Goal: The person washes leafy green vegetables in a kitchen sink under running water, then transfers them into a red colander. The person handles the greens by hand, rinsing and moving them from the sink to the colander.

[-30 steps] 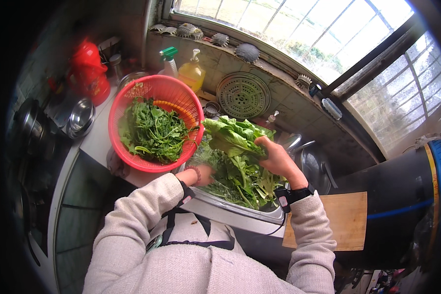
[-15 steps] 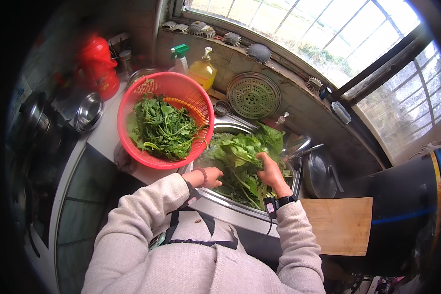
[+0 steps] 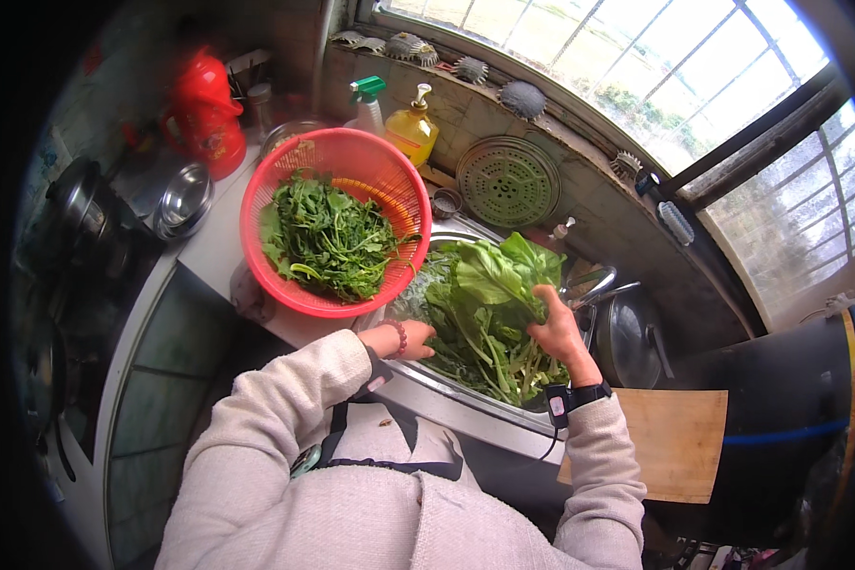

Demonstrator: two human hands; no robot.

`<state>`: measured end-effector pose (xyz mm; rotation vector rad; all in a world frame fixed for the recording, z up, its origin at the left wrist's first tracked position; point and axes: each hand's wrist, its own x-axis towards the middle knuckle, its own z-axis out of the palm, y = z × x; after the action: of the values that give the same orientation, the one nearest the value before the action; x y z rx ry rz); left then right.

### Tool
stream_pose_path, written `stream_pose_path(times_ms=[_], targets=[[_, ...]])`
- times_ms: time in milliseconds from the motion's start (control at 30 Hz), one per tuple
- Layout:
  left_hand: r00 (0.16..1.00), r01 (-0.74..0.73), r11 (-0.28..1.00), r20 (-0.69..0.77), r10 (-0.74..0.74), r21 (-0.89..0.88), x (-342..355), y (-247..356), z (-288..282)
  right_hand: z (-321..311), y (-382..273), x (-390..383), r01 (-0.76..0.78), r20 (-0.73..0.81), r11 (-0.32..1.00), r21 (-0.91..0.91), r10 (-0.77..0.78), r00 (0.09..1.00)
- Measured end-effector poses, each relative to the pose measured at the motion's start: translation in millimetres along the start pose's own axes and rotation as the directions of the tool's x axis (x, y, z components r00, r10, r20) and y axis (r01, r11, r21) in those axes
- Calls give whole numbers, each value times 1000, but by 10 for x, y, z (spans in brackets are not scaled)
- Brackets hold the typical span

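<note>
My right hand grips a large bunch of leafy greens at the right of the steel sink. At the sink's left side, my left hand rests at the edge of the greens, fingers loosely bent and apart, tips partly hidden. Both wrists carry dark strapped devices, the left also a bead bracelet. A red colander holding darker greens sits just left of the sink.
Bottles, a red kettle and steel bowls line the back and left. A perforated steamer plate leans behind the sink. Rightward are a lidded pan, wooden board and black barrel.
My right hand has lowered the bunch from above the colander's right edge into the sink's right part, then shifted slightly right. The view has shifted, moving the scene rightward in frame.
</note>
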<state>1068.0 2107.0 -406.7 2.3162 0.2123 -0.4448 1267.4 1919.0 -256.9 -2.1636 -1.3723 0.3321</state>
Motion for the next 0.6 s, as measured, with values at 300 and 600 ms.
stream_pose_path(times_ms=[300, 600], targets=[[997, -31, 986, -81, 18, -164, 209, 293, 62, -182, -249, -13, 13, -67, 995, 100, -6, 998], [992, -70, 988, -113, 55, -138, 89, 287, -26, 433, 182, -210, -89, -71, 994, 63, 93, 993]])
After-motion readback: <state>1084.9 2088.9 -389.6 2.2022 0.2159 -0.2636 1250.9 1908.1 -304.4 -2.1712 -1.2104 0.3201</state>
